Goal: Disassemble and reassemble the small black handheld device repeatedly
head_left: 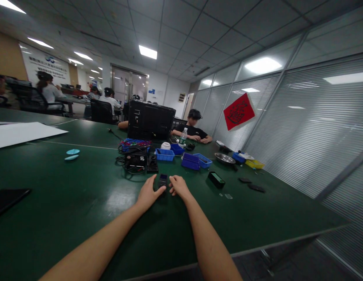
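A small black handheld device with a little dark screen (163, 182) rests on the green table (90, 203), between my two hands. On its left side is my left hand (148, 192), its thumb and index finger spread apart and the thumb tip at the device's lower edge; whether it touches is hard to tell. My right hand (179, 185) is just to the right of the device, fingers loosely bent and apart, holding nothing that I can see. Beyond the device lies a black stand-like part (152, 164), beside a black box with cables (135, 162).
Blue bins (164, 155), a white ball (165, 146), a water bottle (183, 136) and a monitor (150, 119) stand farther back. To the right are a black open case (216, 179), a metal bowl (225, 158) and a yellow tray (254, 164). A person (193, 130) sits across the table.
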### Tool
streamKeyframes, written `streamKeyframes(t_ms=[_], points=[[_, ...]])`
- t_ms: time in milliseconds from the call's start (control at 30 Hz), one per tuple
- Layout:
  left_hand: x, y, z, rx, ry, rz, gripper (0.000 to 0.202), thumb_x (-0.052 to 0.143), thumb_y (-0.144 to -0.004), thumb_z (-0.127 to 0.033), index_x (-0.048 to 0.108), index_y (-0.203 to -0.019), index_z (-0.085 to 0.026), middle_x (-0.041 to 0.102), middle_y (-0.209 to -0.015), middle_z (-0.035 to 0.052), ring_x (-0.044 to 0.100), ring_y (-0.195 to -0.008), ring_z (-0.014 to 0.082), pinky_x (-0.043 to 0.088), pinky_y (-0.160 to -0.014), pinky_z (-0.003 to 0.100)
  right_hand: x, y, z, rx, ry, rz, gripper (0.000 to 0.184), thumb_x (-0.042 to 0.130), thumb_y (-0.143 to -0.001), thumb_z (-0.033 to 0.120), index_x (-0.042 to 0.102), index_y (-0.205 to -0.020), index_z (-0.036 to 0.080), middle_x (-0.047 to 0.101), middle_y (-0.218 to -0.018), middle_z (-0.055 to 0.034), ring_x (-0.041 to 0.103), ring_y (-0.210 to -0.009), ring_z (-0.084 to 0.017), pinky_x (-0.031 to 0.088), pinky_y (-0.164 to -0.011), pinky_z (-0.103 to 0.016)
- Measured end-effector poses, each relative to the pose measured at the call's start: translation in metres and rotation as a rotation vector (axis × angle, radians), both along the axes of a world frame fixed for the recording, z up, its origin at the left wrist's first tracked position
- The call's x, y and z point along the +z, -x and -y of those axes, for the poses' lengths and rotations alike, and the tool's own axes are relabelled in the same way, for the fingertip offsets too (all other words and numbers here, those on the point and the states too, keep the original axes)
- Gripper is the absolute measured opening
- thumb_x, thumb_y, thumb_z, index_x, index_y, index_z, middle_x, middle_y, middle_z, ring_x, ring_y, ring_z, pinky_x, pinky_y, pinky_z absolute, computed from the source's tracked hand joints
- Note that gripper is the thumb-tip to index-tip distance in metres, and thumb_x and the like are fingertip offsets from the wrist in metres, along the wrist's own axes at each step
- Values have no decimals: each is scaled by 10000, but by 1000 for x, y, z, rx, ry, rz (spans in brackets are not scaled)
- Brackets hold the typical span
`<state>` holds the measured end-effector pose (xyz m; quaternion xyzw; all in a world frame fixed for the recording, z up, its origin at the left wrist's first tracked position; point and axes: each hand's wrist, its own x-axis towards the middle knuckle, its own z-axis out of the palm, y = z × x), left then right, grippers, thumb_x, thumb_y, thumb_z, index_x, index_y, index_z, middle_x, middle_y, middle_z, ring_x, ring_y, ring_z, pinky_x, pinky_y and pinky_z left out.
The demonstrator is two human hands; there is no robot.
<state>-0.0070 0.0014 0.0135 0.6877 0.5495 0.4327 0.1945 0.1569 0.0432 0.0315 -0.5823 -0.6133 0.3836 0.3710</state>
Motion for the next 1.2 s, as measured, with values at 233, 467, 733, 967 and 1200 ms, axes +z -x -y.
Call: streamKeyframes(t_ms=[233, 467, 733, 967, 1200], points=[[0, -9, 10, -54, -34, -227, 737, 571, -683, -339, 254, -1324, -162, 459, -1266, 104, 451, -1129, 224, 335, -953, 324, -8, 11, -5, 1, -22, -120, 401, 438, -816, 265, 404, -1205, 175, 598, -904, -70, 512, -458, -55, 383, -309, -138], [3, -3, 9, 79, -21, -256, 604, 487, -684, -186, 342, -1270, -165, 487, -1218, 93, 469, -1099, 206, 340, -928, 295, -13, 9, -8, 132, 5, -158, 239, 459, -803, 283, 558, -946, 120, 503, -496, 41, 464, -368, -60, 352, -311, -133], [10, 6, 9, 79, 107, -252, 543, 544, -709, -303, 400, -1223, -203, 548, -1187, 72, 529, -1034, 213, 377, -855, 281, -15, 4, -10, 73, 29, -287, 205, 484, -789, 323, 533, -737, 131, 550, -621, 6, 474, -405, -48, 388, -328, -143], [4, 21, 9, 118, 61, -281, 516, 530, -715, -312, 428, -1205, -184, 554, -1176, 73, 521, -1039, 209, 365, -878, 277, -13, 1, -9, 108, 66, -321, 191, 481, -804, 296, 545, -755, 123, 565, -643, -11, 475, -409, -47, 407, -345, -150], [7, 55, 14, 192, 89, -313, 531, 511, -722, -363, 430, -1212, -174, 561, -1171, 83, 530, -1032, 222, 391, -840, 283, -14, -1, -10, 135, 51, -319, 158, 498, -788, 263, 550, -745, 119, 572, -643, -17, 485, -434, -51, 413, -362, -148]])
